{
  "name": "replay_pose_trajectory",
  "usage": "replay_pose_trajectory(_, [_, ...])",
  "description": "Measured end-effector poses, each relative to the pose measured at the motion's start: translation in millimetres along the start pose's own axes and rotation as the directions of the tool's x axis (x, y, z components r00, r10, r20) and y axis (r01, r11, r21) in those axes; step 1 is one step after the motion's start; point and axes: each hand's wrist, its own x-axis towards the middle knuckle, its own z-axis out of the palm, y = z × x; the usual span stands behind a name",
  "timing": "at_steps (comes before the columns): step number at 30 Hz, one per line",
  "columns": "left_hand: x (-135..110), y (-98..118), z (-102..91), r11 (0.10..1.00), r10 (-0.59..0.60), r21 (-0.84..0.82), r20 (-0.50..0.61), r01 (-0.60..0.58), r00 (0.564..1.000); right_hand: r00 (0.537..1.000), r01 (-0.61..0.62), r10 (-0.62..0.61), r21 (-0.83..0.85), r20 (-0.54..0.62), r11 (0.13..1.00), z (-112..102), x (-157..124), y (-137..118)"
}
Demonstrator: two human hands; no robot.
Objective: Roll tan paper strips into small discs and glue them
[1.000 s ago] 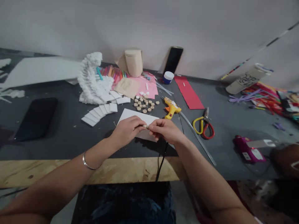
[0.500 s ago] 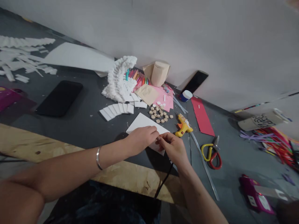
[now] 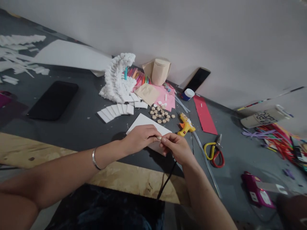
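Between the fingertips of both hands is a small tan paper disc (image 3: 159,138), like those in the pile. My left hand (image 3: 141,137) pinches it from one side, a silver bangle on its wrist. My right hand (image 3: 177,147) pinches the other side. Under both hands lies a white square board (image 3: 141,121), partly hidden by them. Just beyond the board is a pile of several round tan discs (image 3: 163,115) with a few white bits. To the right of the pile a yellow hot glue gun (image 3: 186,125) lies on its side, a clear glue stick (image 3: 208,166) near it.
White strips (image 3: 115,111) and a bumpy white curved model (image 3: 117,76) stand left of the pile. Scissors (image 3: 214,151), red card (image 3: 205,115) and a magenta device (image 3: 256,190) lie rightward. A dark phone (image 3: 54,100) lies left; another phone (image 3: 198,79) leans on the wall.
The view has shifted slightly, so things sit a little further left and up. My fingers have turned, and the small disc between them now shows more clearly.
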Motion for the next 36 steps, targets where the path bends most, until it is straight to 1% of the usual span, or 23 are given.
replay_pose_trajectory(4, [0,-1,0.2,0.995,0.046,0.085,0.019,-0.047,0.999,1.0,0.01,-0.01,-0.006,-0.026,1.0,0,0,0])
replay_pose_trajectory(6, [0,-1,-1.3,0.989,0.07,0.127,0.047,-0.076,0.996,1.0,0.0,0.0,0.01,-0.029,1.0,-1,-1,-1])
replay_pose_trajectory(8, [0,-2,-3.5,0.98,0.067,0.18,0.084,-0.081,0.994,0.999,-0.018,0.019,0.038,-0.04,0.999,-1,-3,-4])
replay_pose_trajectory(10, [1,-4,-5.3,0.972,0.038,0.225,0.106,-0.061,0.994,0.997,-0.03,0.034,0.071,-0.062,0.997,-1,-5,-7])
replay_pose_trajectory(12, [2,-7,-5.4,0.972,-0.002,0.233,0.071,-0.015,0.997,0.996,-0.015,0.022,0.071,-0.091,0.997,-1,-6,-9])
replay_pose_trajectory(15, [3,-9,-2.5,0.982,-0.077,0.17,-0.037,0.082,0.996,0.986,0.069,-0.069,-0.007,-0.153,0.998,-8,-4,-10])
replay_pose_trajectory(17, [2,-7,-0.2,0.986,-0.105,0.123,-0.053,0.111,0.993,0.953,0.147,-0.166,-0.094,-0.254,0.985,-20,-1,-9])
replay_pose_trajectory(18, [2,-6,0.5,0.988,-0.112,0.099,-0.049,0.116,0.993,0.92,0.175,-0.22,-0.164,-0.323,0.971,-29,0,-9])
replay_pose_trajectory(19, [2,-6,0.8,0.99,-0.116,0.071,-0.052,0.119,0.992,0.873,0.182,-0.277,-0.258,-0.402,0.949,-38,1,-9])
replay_pose_trajectory(20, [2,-5,0.6,0.991,-0.125,0.044,-0.054,0.127,0.991,0.824,0.146,-0.319,-0.368,-0.468,0.918,-49,1,-9])
replay_pose_trajectory(21, [2,-5,0.0,0.991,-0.134,0.02,-0.068,0.135,0.989,0.8,0.075,-0.338,-0.475,-0.496,0.877,-59,1,-11])
replay_pose_trajectory(22, [2,-6,-0.9,0.989,-0.144,0.003,-0.074,0.145,0.987,0.786,-0.011,-0.344,-0.567,-0.515,0.823,-67,1,-12])
replay_pose_trajectory(23, [2,-6,-2.0,0.988,-0.156,-0.012,-0.094,0.155,0.983,0.787,-0.105,-0.329,-0.639,-0.522,0.762,-74,1,-13])
replay_pose_trajectory(25, [3,-8,-4.3,0.986,-0.167,-0.035,-0.119,0.164,0.979,0.792,-0.268,-0.275,-0.715,-0.546,0.646,-79,2,-17])
replay_pose_trajectory(27, [4,-9,-6.1,0.987,-0.16,-0.027,-0.138,0.158,0.977,0.793,-0.374,-0.219,-0.739,-0.568,0.56,-74,4,-19])
replay_pose_trajectory(28, [4,-9,-6.8,0.988,-0.155,-0.015,-0.144,0.155,0.977,0.79,-0.396,-0.215,-0.746,-0.574,0.536,-69,5,-20])
replay_pose_trajectory(29, [4,-10,-7.4,0.988,-0.151,0.0,-0.15,0.153,0.977,0.778,-0.402,-0.237,-0.751,-0.582,0.524,-62,5,-21])
replay_pose_trajectory(30, [3,-10,-7.8,0.988,-0.148,0.014,-0.157,0.152,0.977,0.754,-0.395,-0.283,-0.754,-0.592,0.525,-55,5,-21])
replay_pose_trajectory(32, [2,-10,-8.5,0.988,-0.145,0.035,-0.164,0.153,0.976,0.675,-0.367,-0.4,-0.753,-0.62,0.546,-41,1,-21])
replay_pose_trajectory(33, [1,-10,-8.8,0.987,-0.144,0.04,-0.168,0.153,0.975,0.643,-0.345,-0.445,-0.754,-0.623,0.559,-34,-2,-21])
replay_pose_trajectory(34, [1,-10,-9.0,0.987,-0.144,0.042,-0.17,0.153,0.975,0.634,-0.312,-0.472,-0.761,-0.613,0.569,-27,-5,-21])
replay_pose_trajectory(35, [1,-10,-9.2,0.987,-0.143,0.044,-0.171,0.153,0.975,0.65,-0.26,-0.482,-0.768,-0.588,0.586,-20,-8,-21])
replay_pose_trajectory(36, [1,-10,-9.4,0.987,-0.141,0.049,-0.167,0.151,0.976,0.684,-0.191,-0.477,-0.767,-0.552,0.613,-13,-10,-21])
